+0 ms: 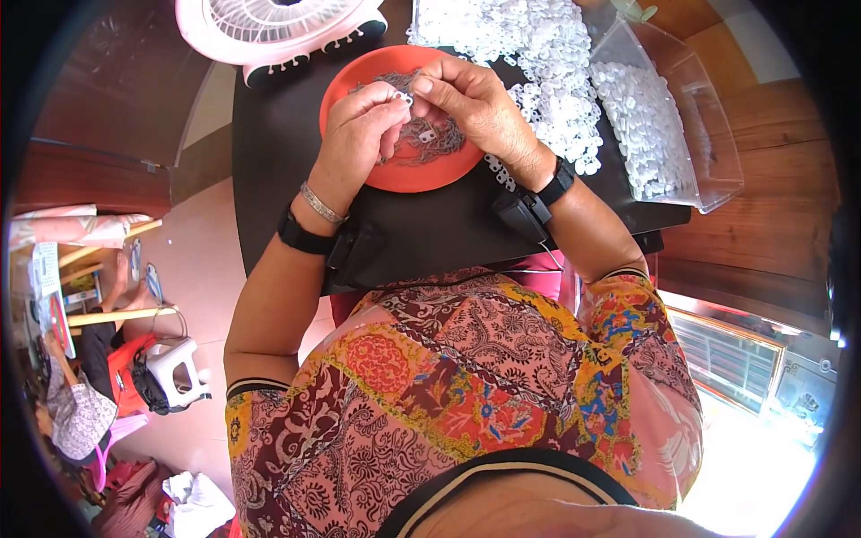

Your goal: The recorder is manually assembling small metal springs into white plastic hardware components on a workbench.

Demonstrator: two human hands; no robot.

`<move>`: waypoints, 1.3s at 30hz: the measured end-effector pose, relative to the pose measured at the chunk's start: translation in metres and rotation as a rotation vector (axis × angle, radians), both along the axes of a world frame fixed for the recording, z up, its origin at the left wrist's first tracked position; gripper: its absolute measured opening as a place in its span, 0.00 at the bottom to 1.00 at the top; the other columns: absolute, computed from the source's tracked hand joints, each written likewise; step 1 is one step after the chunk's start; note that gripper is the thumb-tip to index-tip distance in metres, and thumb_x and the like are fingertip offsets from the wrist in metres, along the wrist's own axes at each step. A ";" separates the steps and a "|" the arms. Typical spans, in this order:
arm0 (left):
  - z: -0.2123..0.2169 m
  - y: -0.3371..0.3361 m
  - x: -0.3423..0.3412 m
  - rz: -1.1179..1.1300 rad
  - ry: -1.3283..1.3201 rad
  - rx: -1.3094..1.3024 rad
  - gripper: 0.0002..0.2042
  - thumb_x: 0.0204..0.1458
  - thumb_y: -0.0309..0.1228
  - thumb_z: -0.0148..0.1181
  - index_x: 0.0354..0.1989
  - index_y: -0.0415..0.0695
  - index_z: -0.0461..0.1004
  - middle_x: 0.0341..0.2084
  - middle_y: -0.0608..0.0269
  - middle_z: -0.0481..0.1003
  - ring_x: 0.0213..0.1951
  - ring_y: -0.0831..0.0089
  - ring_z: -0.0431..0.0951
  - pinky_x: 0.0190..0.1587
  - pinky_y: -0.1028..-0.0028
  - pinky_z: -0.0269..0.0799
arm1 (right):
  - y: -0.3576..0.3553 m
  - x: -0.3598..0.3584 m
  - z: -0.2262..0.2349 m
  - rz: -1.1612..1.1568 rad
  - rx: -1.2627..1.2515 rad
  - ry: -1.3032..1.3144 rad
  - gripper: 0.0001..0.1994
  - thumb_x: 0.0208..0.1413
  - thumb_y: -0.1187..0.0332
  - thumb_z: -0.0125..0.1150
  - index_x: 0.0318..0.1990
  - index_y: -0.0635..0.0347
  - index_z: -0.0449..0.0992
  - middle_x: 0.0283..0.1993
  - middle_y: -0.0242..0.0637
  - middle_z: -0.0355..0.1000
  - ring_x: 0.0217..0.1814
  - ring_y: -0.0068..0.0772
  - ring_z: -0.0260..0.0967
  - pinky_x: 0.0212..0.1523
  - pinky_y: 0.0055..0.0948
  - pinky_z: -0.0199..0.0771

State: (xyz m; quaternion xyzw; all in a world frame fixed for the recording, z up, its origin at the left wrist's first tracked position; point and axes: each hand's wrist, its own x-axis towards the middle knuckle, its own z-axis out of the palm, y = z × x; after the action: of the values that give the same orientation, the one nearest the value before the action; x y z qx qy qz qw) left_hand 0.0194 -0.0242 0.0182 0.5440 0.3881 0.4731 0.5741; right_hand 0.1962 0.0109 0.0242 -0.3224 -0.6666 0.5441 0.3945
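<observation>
Above an orange-red bowl (430,177) on the dark table, my two hands are close together. A small white plastic piece with holes (405,99) is pinched between the thumb and fingers of my left hand (354,134). My right hand (480,112) has its thumb pressed against its fingertips, just beside that piece. What those fingers hold, if anything, is too small to make out. Thin grey pieces (413,154) lie in a tangled heap inside the bowl. Among them rests another white plastic piece (426,137).
Right of the bowl spreads a pile of white plastic pieces (560,117). Beyond it, a clear plastic bin (717,170) holds many more. A pink fan (211,40) stands at the far left of the dark table (404,233). A white stool (179,372) and another person's legs (117,282) appear at left.
</observation>
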 end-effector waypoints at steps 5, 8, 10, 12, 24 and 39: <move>0.002 -0.003 0.002 0.015 0.040 0.010 0.09 0.54 0.30 0.50 0.24 0.39 0.70 0.14 0.70 0.65 0.15 0.84 0.62 0.17 0.82 0.56 | -0.002 -0.001 0.000 -0.010 0.053 -0.038 0.10 0.60 0.64 0.55 0.33 0.63 0.73 0.25 0.27 0.70 0.29 0.15 0.65 0.33 0.17 0.67; 0.003 -0.004 0.001 0.007 0.041 0.001 0.09 0.53 0.29 0.51 0.24 0.39 0.71 0.14 0.70 0.65 0.16 0.84 0.62 0.18 0.82 0.56 | -0.003 -0.001 0.000 -0.003 0.061 -0.025 0.10 0.60 0.65 0.55 0.33 0.63 0.73 0.25 0.27 0.70 0.29 0.15 0.65 0.32 0.17 0.67; 0.003 -0.004 0.001 0.003 0.054 -0.007 0.09 0.53 0.29 0.51 0.24 0.39 0.71 0.14 0.70 0.65 0.16 0.84 0.62 0.18 0.82 0.56 | -0.003 -0.001 -0.001 0.001 0.057 -0.018 0.09 0.60 0.65 0.55 0.33 0.63 0.73 0.25 0.27 0.70 0.29 0.15 0.65 0.32 0.17 0.67; 0.003 -0.004 0.001 -0.002 0.067 -0.015 0.09 0.53 0.29 0.51 0.24 0.39 0.71 0.14 0.70 0.65 0.16 0.84 0.62 0.18 0.82 0.56 | -0.003 -0.001 0.000 0.003 0.066 -0.037 0.09 0.60 0.66 0.55 0.33 0.64 0.73 0.26 0.28 0.70 0.29 0.15 0.65 0.33 0.17 0.68; 0.001 -0.004 0.002 -0.006 0.060 0.010 0.09 0.53 0.30 0.51 0.26 0.39 0.71 0.14 0.71 0.64 0.16 0.85 0.61 0.19 0.82 0.57 | -0.003 0.000 0.000 -0.005 0.010 -0.022 0.10 0.60 0.66 0.54 0.33 0.63 0.73 0.26 0.27 0.70 0.29 0.15 0.65 0.32 0.17 0.68; 0.000 -0.003 0.001 -0.011 0.106 0.031 0.09 0.54 0.30 0.51 0.26 0.39 0.71 0.15 0.71 0.65 0.17 0.84 0.62 0.20 0.82 0.58 | -0.002 0.001 -0.002 0.019 0.019 -0.039 0.10 0.60 0.65 0.54 0.33 0.63 0.74 0.25 0.27 0.69 0.28 0.15 0.64 0.30 0.17 0.66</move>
State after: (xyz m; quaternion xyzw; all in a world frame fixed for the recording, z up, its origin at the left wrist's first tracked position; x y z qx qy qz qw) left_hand 0.0208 -0.0272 0.0183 0.5792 0.4079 0.4463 0.5468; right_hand 0.1973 0.0092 0.0221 -0.3229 -0.6820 0.5353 0.3795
